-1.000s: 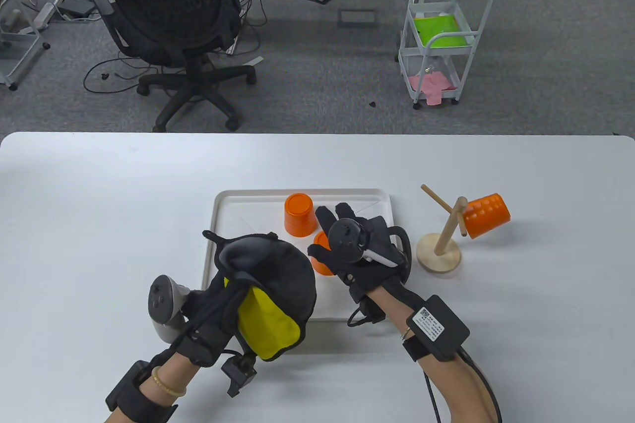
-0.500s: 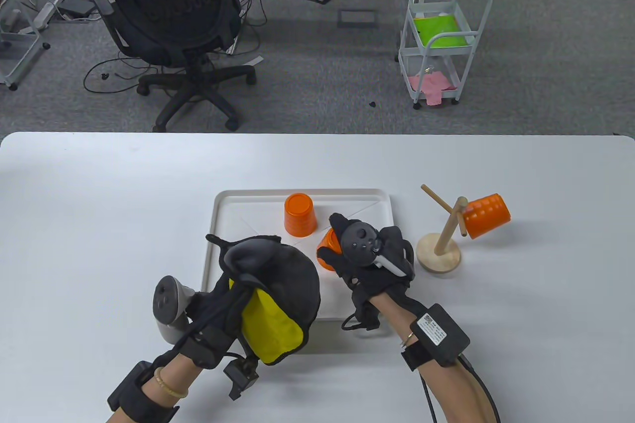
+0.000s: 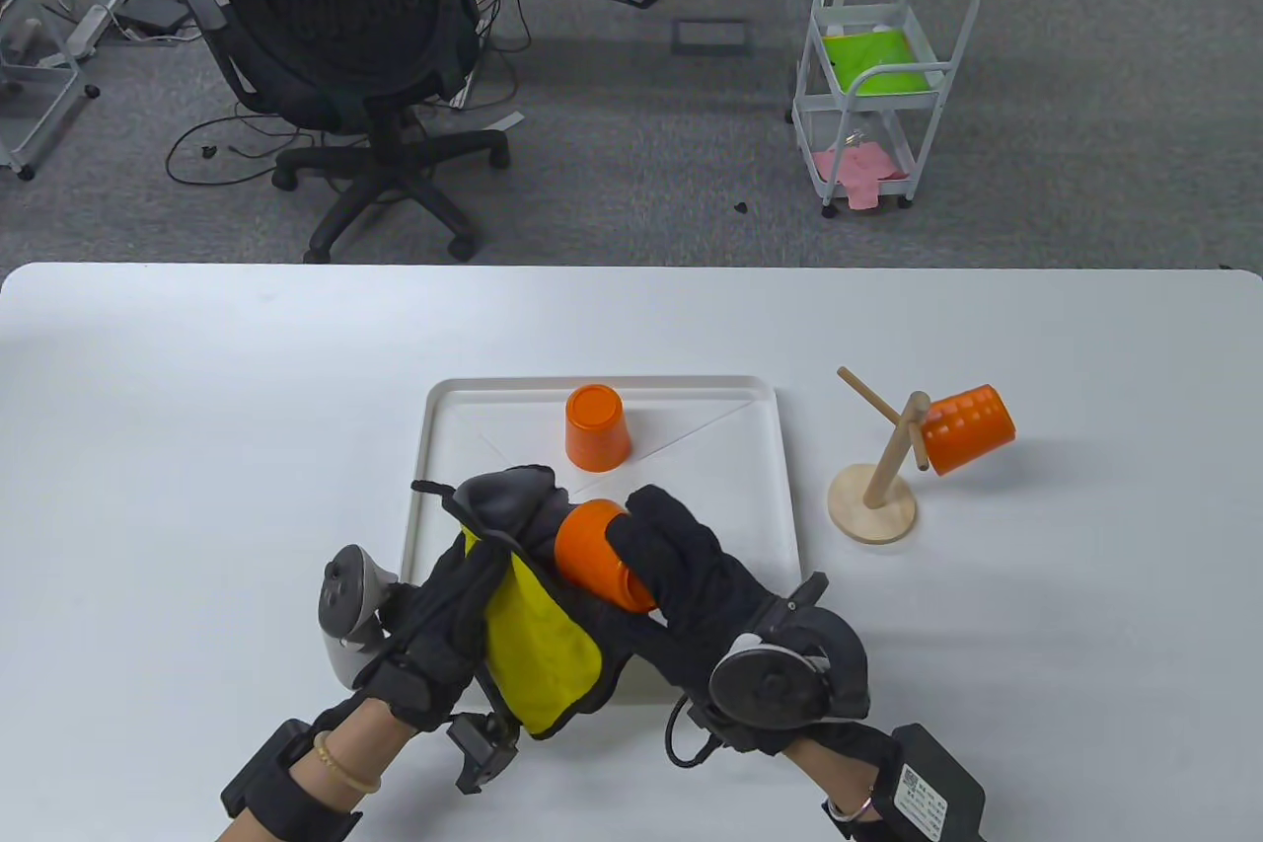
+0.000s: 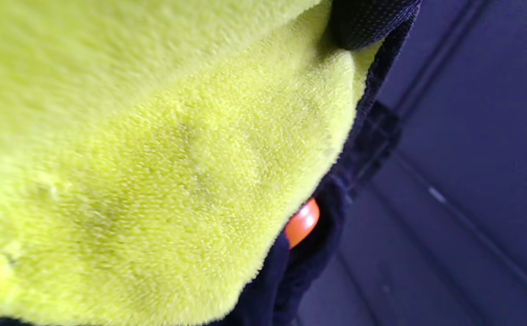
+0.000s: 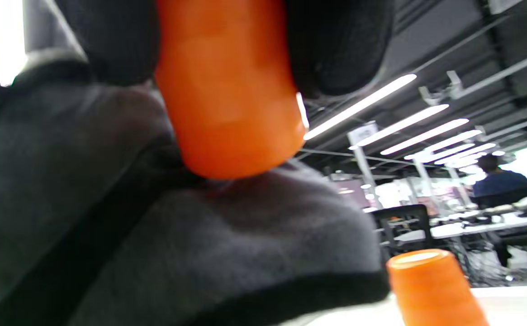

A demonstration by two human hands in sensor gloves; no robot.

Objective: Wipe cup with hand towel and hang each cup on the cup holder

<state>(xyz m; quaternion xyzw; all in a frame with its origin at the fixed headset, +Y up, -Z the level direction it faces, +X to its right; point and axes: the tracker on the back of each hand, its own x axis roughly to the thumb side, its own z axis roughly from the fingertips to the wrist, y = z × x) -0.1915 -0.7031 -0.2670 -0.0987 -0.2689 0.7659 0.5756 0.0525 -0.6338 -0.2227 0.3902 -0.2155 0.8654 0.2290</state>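
My right hand [image 3: 671, 556] grips an orange cup [image 3: 597, 554] lifted above the white tray [image 3: 780, 487], its base pointing up and left. My left hand [image 3: 444, 605] holds a hand towel [image 3: 538, 635], grey outside and yellow inside, wrapped against that cup. In the right wrist view the cup [image 5: 227, 90] sits between my fingers above the grey towel [image 5: 200, 235]. The left wrist view is filled by the yellow towel [image 4: 154, 158], with a sliver of orange cup [image 4: 303, 222]. A second cup [image 3: 595, 427] stands upside down on the tray. A third cup [image 3: 967, 429] hangs on the wooden cup holder [image 3: 878, 477].
The cup holder stands to the right of the tray, with one bare peg [image 3: 860, 388] pointing up and left. Beyond the table's far edge are an office chair [image 3: 335, 42] and a white trolley [image 3: 873, 92].
My right hand has closed round the near cup, lifted it off the tray and drawn it back left into the towel. My left hand has shifted slightly right to meet it.
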